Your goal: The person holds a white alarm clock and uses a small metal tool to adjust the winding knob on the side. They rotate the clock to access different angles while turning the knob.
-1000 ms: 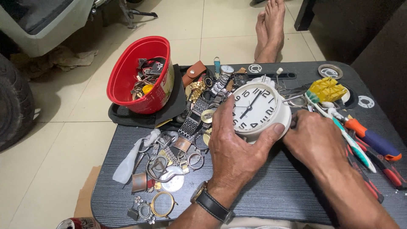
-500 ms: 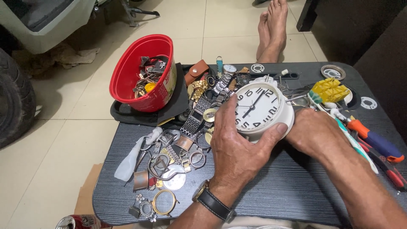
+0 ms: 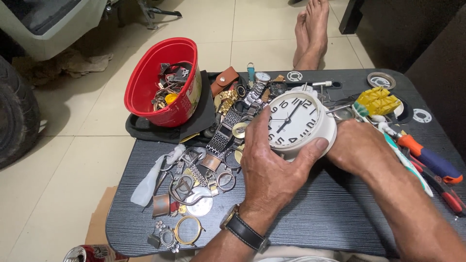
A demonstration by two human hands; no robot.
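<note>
While the white round clock (image 3: 297, 122) stands tilted near the middle of the dark desk (image 3: 340, 213), both hands enclose it, so its rear and lower rim are hidden. Left hand (image 3: 272, 167): grip closed around the clock's lower left edge, thumb lying along the bottom rim, fingers up against the dial's left side. Right hand (image 3: 357, 145): pressed to the clock's right side; its fingers pass behind the case, so how far that grip is closed cannot be told. A black-strapped wristwatch (image 3: 241, 229) sits on the left wrist. Left of the clock lies a heap of watch bands and metal parts (image 3: 204, 165), too tangled to sort out singly; beyond that heap a red bowl (image 3: 162, 82) holds further small pieces. Right of the clock, a yellow block (image 3: 378, 100) and an orange-handled screwdriver (image 3: 429, 157) lie partly cut off by the right forearm. Behind the clock, off the desk, two bare feet (image 3: 310, 31) rest on the tiled floor. Compared with half a second earlier, the clock and both hands keep the same arrangement; only the camera's framing has shifted slightly.
</note>
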